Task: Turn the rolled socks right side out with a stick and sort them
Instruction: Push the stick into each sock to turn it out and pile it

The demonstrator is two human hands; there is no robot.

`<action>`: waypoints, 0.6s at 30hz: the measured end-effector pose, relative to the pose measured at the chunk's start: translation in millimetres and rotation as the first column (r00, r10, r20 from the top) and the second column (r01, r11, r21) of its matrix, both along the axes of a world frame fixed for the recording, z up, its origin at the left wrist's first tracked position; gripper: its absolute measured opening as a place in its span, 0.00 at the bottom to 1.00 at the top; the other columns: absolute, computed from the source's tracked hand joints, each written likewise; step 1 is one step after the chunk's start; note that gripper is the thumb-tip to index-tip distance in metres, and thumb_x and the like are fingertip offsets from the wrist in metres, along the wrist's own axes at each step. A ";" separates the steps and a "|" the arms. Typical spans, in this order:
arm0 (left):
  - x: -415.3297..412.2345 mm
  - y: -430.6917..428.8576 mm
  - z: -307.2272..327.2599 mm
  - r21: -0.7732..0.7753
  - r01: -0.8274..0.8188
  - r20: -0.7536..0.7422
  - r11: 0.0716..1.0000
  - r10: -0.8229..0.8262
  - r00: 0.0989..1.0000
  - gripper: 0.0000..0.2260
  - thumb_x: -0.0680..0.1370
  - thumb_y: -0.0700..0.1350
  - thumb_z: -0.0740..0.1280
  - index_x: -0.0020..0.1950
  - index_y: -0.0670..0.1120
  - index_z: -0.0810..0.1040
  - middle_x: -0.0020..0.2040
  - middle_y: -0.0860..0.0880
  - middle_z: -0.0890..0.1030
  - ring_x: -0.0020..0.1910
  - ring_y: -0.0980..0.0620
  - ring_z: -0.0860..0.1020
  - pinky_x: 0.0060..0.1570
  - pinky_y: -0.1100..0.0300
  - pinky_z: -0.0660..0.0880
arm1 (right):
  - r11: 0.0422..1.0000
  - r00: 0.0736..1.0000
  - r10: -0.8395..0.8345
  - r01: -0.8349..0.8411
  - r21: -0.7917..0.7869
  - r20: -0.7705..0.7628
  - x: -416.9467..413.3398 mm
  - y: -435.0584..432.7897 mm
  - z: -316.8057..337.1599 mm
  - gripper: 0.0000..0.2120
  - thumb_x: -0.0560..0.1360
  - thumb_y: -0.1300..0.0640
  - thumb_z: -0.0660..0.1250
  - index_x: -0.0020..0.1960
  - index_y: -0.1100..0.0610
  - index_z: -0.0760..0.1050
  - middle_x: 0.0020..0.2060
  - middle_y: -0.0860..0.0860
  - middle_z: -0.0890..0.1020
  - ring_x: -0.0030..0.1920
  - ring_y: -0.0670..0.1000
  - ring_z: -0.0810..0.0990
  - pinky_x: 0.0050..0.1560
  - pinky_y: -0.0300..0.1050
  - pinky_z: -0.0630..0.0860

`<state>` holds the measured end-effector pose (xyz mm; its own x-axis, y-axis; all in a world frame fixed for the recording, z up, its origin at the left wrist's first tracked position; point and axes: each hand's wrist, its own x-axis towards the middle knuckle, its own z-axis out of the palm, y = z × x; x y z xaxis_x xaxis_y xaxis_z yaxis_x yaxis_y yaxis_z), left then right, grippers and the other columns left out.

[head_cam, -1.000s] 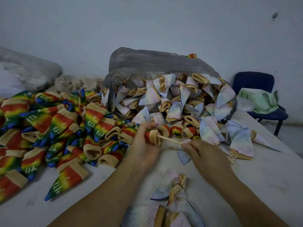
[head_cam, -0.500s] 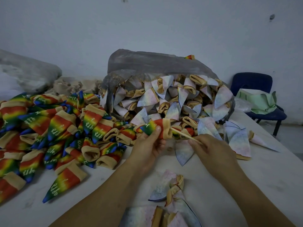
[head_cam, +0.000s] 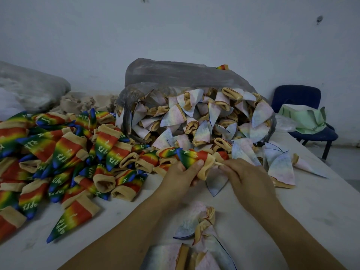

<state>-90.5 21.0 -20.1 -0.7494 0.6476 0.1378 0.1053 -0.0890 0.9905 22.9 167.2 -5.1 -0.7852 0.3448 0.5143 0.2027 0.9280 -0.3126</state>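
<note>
1. I took the grey plastic bag as my landmark. It lay on its side on the white table with its mouth toward the camera, full of pale rolled socks.
2. The left hand was just in front of the bag's mouth. Its fingers and thumb were curled around a rainbow sock, close to the tan cuff.
3. The blue-green pointed end of this sock was directed to the left of the bag's mouth.
4. The right hand was also in front of the bag, just beside the left one. Its fingertips pinched a thin wooden stick.
5. The stick went into the tan cuff, and only a short piece showed between the cuff and the fingers.
6. To the left of the bag lay a large pile of rainbow socks with white letters.
7. In front of the bag, nearer to the camera than the hands, lay a few more pale socks.
8. To the right of the bag stood a blue chair with green paper on its seat.
9. Further left of the bag, against the wall, lay a second grey bag.
</note>
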 end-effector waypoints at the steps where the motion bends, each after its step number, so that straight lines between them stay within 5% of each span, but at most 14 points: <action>1: 0.7 1.4 0.4 -0.010 -0.029 -0.048 1.000 0.029 0.998 0.13 0.81 0.51 0.64 0.37 0.50 0.78 0.26 0.56 0.76 0.27 0.63 0.73 0.29 0.72 0.68 | 0.999 1.000 -0.016 0.015 -0.039 -0.010 -0.2 -3.6 -2.2 0.13 0.80 0.46 0.55 0.52 0.47 0.78 0.41 0.44 0.80 0.41 0.48 0.78 0.42 0.45 0.70; 4: 1.5 3.7 1.8 0.014 -0.087 -0.111 0.996 0.088 0.990 0.16 0.82 0.51 0.64 0.34 0.53 0.78 0.27 0.56 0.77 0.27 0.63 0.74 0.29 0.71 0.69 | 0.985 0.997 -0.071 0.074 -0.157 0.022 -3.9 -12.3 -10.7 0.14 0.79 0.43 0.52 0.50 0.43 0.76 0.35 0.42 0.77 0.37 0.46 0.74 0.33 0.41 0.67; 11: 6.3 5.5 -1.9 -0.059 -0.081 -0.058 0.995 0.078 0.995 0.15 0.80 0.59 0.62 0.36 0.63 0.82 0.31 0.61 0.79 0.31 0.67 0.76 0.33 0.71 0.71 | 0.978 0.993 0.021 0.004 -0.210 0.118 -1.0 -1.3 -7.1 0.14 0.79 0.41 0.52 0.53 0.41 0.76 0.39 0.41 0.80 0.41 0.43 0.77 0.38 0.42 0.72; 14: 5.1 3.6 -1.0 -0.051 -0.147 0.072 0.988 0.151 0.986 0.22 0.73 0.68 0.61 0.35 0.52 0.81 0.28 0.56 0.78 0.28 0.61 0.75 0.29 0.70 0.69 | 0.995 0.989 0.036 -0.023 -0.096 0.146 4.3 12.0 2.7 0.13 0.78 0.40 0.54 0.52 0.40 0.76 0.38 0.39 0.77 0.38 0.40 0.73 0.35 0.34 0.65; 18: 5.2 3.6 0.8 -0.078 -0.177 0.133 0.981 0.187 0.973 0.30 0.70 0.71 0.59 0.44 0.45 0.82 0.26 0.55 0.78 0.23 0.63 0.73 0.25 0.70 0.68 | 0.992 0.986 0.123 -0.122 -0.015 0.110 7.2 13.9 7.2 0.12 0.78 0.42 0.57 0.52 0.41 0.78 0.38 0.39 0.74 0.41 0.41 0.72 0.37 0.38 0.63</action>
